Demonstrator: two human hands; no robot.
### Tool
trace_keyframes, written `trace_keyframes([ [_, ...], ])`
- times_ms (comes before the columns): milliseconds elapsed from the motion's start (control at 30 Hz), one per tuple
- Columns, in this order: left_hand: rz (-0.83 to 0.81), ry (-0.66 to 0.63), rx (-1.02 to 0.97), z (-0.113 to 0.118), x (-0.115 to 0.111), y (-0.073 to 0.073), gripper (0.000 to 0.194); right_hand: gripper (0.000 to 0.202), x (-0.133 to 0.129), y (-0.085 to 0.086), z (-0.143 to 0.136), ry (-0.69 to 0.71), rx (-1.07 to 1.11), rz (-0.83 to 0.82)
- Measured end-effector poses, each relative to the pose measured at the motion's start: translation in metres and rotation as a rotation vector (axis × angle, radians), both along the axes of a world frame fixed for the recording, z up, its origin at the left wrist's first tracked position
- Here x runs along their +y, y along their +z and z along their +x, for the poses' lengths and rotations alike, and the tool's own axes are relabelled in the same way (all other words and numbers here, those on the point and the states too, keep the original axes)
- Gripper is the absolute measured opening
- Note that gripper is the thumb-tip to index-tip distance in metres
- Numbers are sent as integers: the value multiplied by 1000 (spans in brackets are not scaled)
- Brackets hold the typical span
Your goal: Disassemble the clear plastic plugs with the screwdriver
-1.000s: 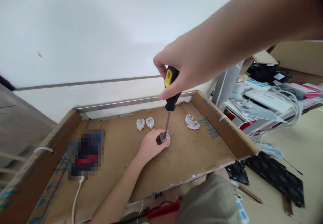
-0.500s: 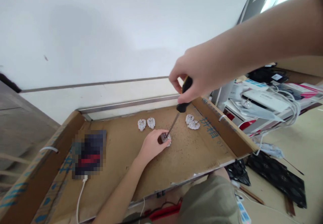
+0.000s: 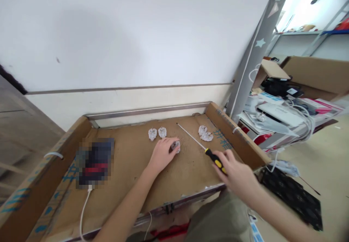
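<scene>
My left hand [image 3: 163, 154] is closed round a small clear plug [image 3: 176, 146] near the middle of the cardboard tray [image 3: 131, 183]. To the right, my right hand [image 3: 231, 167] grips a black and yellow screwdriver [image 3: 215, 161] by its handle. Its long shaft slants up and left, and the tip lies beyond the plug, apart from it. Two clear plugs [image 3: 152, 134] with pins up sit side by side behind my left hand. Another pair of clear pieces [image 3: 205, 133] rests at the right, beyond the screwdriver. Dark specks are scattered on the cardboard.
A blurred-out dark item [image 3: 95, 163] with a white cable [image 3: 84, 209] lies at the tray's left. Raised cardboard walls [image 3: 240, 145] edge both sides. A white panel [image 3: 136, 34] stands behind. Papers and cables [image 3: 283, 112] cover a surface at the right.
The screwdriver has come off the plug; my right hand has dropped down toward the tray's front right, tipping the shaft over to point up and left. My left hand still holds the plug.
</scene>
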State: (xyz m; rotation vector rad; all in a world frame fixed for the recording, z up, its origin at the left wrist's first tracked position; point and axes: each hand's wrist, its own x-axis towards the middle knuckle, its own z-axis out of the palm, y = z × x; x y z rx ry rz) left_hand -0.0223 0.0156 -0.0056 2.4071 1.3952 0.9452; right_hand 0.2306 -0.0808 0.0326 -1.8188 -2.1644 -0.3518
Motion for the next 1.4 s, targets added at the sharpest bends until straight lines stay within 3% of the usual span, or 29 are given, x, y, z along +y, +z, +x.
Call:
trace_keyframes([
  [67, 40, 15, 32, 2, 0, 0, 20, 25, -4, -31, -15, -20, 68, -23],
  [133, 89, 24, 59, 5, -1, 0, 19, 20, 2, -40, -28, -41, 136, -36],
  [300, 178, 23, 136, 11, 2, 3, 17, 19, 27, -36, -45, -54, 307, -112],
  [467, 237, 24, 234, 8, 21, 9, 17, 19, 30, -41, -51, -131, 442, -131],
  [767, 258, 249, 129, -2, 34, -5, 19, 21, 29, -46, -54, -156, 544, -143],
  [1033, 101, 184, 51, -9, 39, -4, 19, 17, 30, -52, -53, -147, 545, -128],
  [1400, 120, 165, 31, -8, 32, -5, 20, 13, 30, -50, -54, -105, 462, -65],
])
